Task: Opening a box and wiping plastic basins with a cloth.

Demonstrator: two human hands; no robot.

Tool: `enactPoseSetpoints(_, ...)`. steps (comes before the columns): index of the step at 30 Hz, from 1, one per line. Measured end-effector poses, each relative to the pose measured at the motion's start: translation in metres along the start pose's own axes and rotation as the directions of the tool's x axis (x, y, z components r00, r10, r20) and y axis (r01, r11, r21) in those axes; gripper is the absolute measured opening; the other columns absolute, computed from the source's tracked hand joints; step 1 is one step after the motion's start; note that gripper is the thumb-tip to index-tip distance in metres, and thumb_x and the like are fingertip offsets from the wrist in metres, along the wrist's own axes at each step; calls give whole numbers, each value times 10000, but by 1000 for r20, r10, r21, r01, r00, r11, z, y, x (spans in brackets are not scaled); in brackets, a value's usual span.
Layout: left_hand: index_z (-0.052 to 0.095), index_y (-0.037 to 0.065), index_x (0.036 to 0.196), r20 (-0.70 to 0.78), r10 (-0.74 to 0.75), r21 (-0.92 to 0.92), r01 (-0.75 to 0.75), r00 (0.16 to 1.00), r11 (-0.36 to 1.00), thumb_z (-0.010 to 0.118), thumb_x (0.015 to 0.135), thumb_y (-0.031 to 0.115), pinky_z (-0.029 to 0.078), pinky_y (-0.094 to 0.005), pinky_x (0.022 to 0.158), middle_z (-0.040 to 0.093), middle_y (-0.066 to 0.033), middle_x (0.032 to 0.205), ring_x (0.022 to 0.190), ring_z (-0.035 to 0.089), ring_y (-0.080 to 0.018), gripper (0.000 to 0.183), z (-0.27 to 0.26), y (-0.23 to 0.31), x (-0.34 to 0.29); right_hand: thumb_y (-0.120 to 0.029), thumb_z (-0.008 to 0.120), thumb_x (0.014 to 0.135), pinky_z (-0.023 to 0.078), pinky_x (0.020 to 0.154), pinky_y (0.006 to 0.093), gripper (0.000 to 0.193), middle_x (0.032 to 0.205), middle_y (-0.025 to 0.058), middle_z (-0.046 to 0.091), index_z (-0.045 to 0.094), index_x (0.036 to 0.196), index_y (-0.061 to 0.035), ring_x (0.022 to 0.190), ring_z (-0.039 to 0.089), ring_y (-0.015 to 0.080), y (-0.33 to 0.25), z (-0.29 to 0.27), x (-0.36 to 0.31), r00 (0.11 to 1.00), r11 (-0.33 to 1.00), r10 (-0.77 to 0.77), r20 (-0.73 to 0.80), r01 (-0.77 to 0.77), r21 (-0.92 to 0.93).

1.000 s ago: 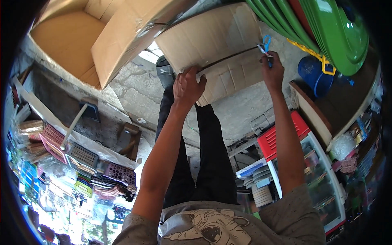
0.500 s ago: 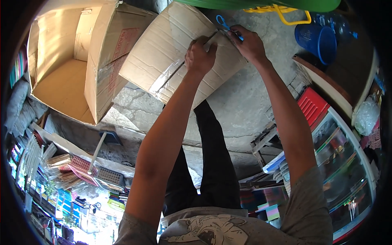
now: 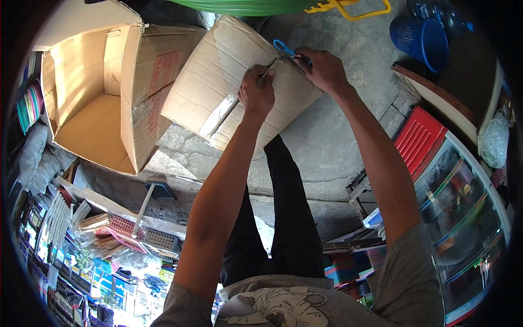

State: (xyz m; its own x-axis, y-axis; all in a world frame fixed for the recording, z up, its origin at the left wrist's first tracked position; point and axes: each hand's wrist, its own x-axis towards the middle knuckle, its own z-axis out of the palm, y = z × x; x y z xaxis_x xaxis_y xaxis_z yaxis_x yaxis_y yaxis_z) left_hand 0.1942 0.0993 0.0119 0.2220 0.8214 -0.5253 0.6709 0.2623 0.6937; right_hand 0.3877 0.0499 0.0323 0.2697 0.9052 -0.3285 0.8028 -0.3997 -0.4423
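A cardboard box [image 3: 193, 90] with a dark seam across its face and a strip of shiny clear tape [image 3: 219, 115] lies in front of me. My left hand [image 3: 257, 91] is closed at that seam, thumb and fingers gripping the edge of a flap [image 3: 266, 76]. Blue-handled scissors [image 3: 283, 48] are in my right hand [image 3: 326, 71], which is closed around one handle at the far end of the seam. One blue loop sticks out past the fingers. The blades are mostly hidden, so I cannot tell how far they reach into the box.
An open, empty-looking cardboard box [image 3: 90, 131] stands to the left. At the far right are a blue bin [image 3: 418, 43], a yellow handle [image 3: 359, 10] and a green rounded thing [image 3: 245, 6]. Nearer on the right stand a red plastic piece [image 3: 417, 139] and a glass case [image 3: 463, 218].
The whole view has shifted slightly, showing more of the open box at left. Both hands keep their grips at the seam, with no clear change in the scissors' hold.
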Motion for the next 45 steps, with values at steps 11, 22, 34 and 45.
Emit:
enactPoseSetpoints(11,742,47,1042,101,164,-35,-162,981,986,743,923,299,500,-407,912,728,-142,1048,1024,685,-293,278,8,3,-14,-319,616,993,567,722,466,205,897,123,744,665,1131,-176,836,721,355,34,26,-61,980,975,199,2,-199,97)
enactPoseSetpoints(22,744,156,1121,235,648,619,-625,725,476,864,755,328,469,-501,999,555,-63,1337,1289,499,-292,422,-4,49,42,-292,669,963,571,810,442,229,1025,137,757,687,1118,-123,952,728,351,26,47,-20,927,836,341,-156,-223,501)
enactPoseSetpoints(34,620,159,1336,588,422,643,-715,690,274,869,716,364,513,-661,1012,492,-101,1412,1351,411,-398,699,-3,83,61,-302,701,940,589,709,437,220,871,113,754,741,1124,-189,772,727,342,23,41,-17,959,950,197,-204,-135,283)
enactPoseSetpoints(45,623,119,1304,568,487,556,-746,663,367,881,659,364,528,-516,1031,502,-135,1397,1331,424,-408,737,-15,93,55,-289,686,947,582,709,449,232,879,154,743,770,1131,-176,777,716,361,43,36,-23,988,964,57,-146,-16,267)
